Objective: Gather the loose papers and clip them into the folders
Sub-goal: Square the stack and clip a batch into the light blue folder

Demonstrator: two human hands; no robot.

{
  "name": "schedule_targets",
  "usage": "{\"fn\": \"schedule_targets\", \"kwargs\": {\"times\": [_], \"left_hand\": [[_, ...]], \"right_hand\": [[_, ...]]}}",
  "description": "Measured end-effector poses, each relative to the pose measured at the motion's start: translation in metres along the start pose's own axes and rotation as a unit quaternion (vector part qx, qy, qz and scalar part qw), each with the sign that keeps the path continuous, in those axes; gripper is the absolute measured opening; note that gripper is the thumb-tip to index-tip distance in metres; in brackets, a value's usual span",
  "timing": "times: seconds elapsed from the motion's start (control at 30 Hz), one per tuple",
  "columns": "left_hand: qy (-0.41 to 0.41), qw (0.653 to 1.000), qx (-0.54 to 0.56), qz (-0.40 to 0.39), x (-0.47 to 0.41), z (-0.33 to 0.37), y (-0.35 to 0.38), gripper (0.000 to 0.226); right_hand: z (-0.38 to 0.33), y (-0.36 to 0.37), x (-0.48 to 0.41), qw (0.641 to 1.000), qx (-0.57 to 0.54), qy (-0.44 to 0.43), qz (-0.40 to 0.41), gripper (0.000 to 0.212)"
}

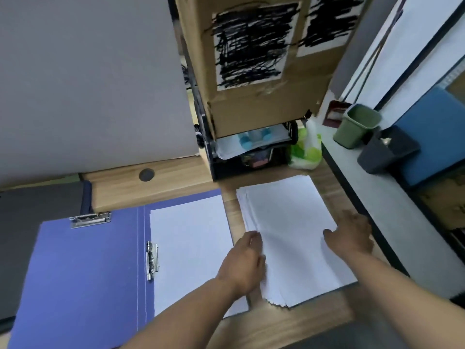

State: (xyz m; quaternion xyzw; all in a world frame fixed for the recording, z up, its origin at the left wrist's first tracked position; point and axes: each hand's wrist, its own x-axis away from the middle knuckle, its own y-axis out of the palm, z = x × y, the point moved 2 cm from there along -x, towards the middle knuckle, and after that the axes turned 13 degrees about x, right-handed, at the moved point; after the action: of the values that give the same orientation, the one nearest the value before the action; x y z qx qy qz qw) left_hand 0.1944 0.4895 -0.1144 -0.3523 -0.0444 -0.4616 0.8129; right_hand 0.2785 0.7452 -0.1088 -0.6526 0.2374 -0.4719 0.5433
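Observation:
An open blue folder lies on the wooden desk at the left, with a metal clip at its top edge and a second metal clip along its spine. White sheets lie on the folder's right half. To the right sits a fanned stack of loose white papers. My left hand rests on the stack's left edge, fingers curled against the sheets. My right hand presses on the stack's right edge, fingers spread.
A black desk tray stands behind the papers under a cardboard box. A green-white plastic bag, a green bin and a dark grey bin sit at the right. A dark folder lies far left.

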Motion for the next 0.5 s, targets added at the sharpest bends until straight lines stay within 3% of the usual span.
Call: {"fn": "schedule_targets", "kwargs": {"times": [0.1, 0.33, 0.4, 0.5], "left_hand": [[-0.028, 0.999, -0.045, 0.001, -0.01, 0.002, 0.017, 0.06], [-0.066, 0.984, -0.162, -0.023, -0.019, 0.004, 0.032, 0.066], [-0.072, 0.984, -0.162, -0.023, -0.021, 0.006, 0.032, 0.068], [-0.069, 0.988, -0.135, -0.009, -0.019, 0.009, 0.033, 0.073]], "right_hand": [[0.022, 0.006, -0.021, 0.995, -0.052, -0.032, -0.074, 0.047], [0.038, 0.007, -0.03, 0.969, -0.218, -0.005, -0.112, 0.012], [0.042, 0.007, -0.031, 0.953, -0.278, 0.005, -0.123, 0.011], [0.051, 0.008, -0.032, 0.953, -0.283, 0.002, -0.112, 0.022]]}}
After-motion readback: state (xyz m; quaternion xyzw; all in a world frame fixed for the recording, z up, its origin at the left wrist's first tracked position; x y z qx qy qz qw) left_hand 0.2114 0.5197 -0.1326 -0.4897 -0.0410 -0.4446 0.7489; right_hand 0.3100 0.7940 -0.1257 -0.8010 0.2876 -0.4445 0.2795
